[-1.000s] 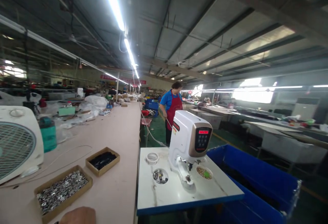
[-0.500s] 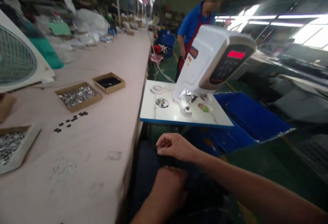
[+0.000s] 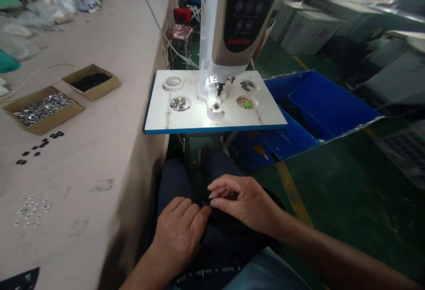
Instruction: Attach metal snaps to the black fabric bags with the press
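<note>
Over the lap, my left hand (image 3: pixel 181 228) is closed, thumb and fingers pressed on dark fabric (image 3: pixel 229 241) that carries a row of small white marks. My right hand (image 3: pixel 241 199) faces it from the right, thumb and forefinger closed near a small dark piece at the left fingertips; exactly what it pinches is too small to make out. Beyond the hands stands a white press machine (image 3: pixel 215 51), its lit head above a white tabletop (image 3: pixel 195 119). Cups set in that top hold small metal parts (image 3: pixel 180 103) and gold-coloured pieces (image 3: pixel 245 102).
On the long table (image 3: pixel 133 29) at left are a box of silvery parts (image 3: pixel 46 108), a box of black parts (image 3: pixel 91 82), loose black pieces (image 3: pixel 41 144) and small white pieces (image 3: pixel 31 210). A blue bin (image 3: pixel 332 104) stands right of the machine.
The view has turned and tipped downward, so the machine shows closer and the standing person is out of sight. My left hand has come up beside my right hand at the fabric.
</note>
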### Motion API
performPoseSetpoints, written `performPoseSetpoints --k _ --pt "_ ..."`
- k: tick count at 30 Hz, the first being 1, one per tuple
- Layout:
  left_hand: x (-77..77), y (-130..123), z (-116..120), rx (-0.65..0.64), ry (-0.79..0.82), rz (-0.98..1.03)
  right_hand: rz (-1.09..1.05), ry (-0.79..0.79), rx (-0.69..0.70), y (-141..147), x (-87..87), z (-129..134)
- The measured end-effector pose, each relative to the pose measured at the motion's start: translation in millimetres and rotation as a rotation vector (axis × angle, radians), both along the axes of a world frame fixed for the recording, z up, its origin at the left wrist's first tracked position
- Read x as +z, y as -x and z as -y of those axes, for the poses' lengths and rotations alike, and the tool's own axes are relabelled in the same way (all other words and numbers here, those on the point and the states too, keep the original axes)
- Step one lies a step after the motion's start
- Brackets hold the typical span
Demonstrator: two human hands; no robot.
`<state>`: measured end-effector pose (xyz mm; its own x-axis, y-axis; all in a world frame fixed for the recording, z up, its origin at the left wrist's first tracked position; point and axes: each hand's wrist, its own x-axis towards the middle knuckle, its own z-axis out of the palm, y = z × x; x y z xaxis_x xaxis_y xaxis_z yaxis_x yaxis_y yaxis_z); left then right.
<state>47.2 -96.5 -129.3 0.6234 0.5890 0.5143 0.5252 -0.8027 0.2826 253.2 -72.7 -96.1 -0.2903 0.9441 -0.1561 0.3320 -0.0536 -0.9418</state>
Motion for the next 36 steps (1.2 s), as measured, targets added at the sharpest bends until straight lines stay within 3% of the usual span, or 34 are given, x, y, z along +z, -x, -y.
performPoseSetpoints --k 15,27,36 --pt "23.1 11.1 22.2 0.000 -0.027 0.034 -0.020 -0.156 0.153 -3.2 7.0 22.2" --pt "21.4 9.4 23.1 0.000 0.016 0.040 0.133 -0.317 0.285 -6.3 4.2 21.5" --pt "19.8 7.4 22.3 0.076 0.162 0.071 0.182 -0.426 0.387 -7.2 11.1 19.5"
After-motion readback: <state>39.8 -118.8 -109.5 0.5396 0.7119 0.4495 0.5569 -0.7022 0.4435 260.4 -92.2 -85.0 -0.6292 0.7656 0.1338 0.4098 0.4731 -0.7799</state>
